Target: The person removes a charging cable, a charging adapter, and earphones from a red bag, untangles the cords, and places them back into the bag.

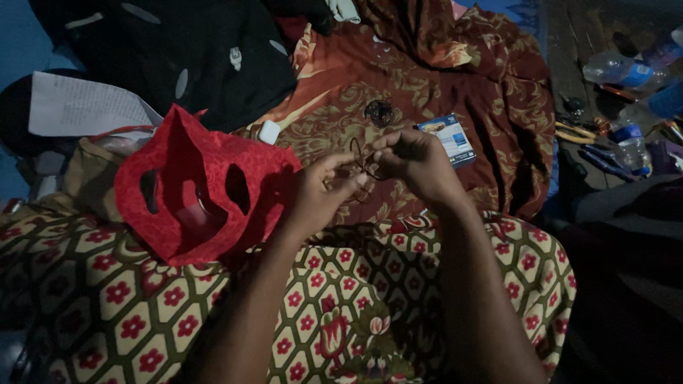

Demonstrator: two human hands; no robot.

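Your hands pinching a thin dark loop.
Left hand and right hand both pinch the loop; red cut-out cloth lies at 9 o'clock.

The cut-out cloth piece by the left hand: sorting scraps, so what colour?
Red, with a faint tone-on-tone pattern; head view.

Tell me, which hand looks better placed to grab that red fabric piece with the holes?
Probably the left hand: the red fabric piece lies right beside its wrist, on the lap. The right hand sits farther away, and both hands pinch a thin dark thread.
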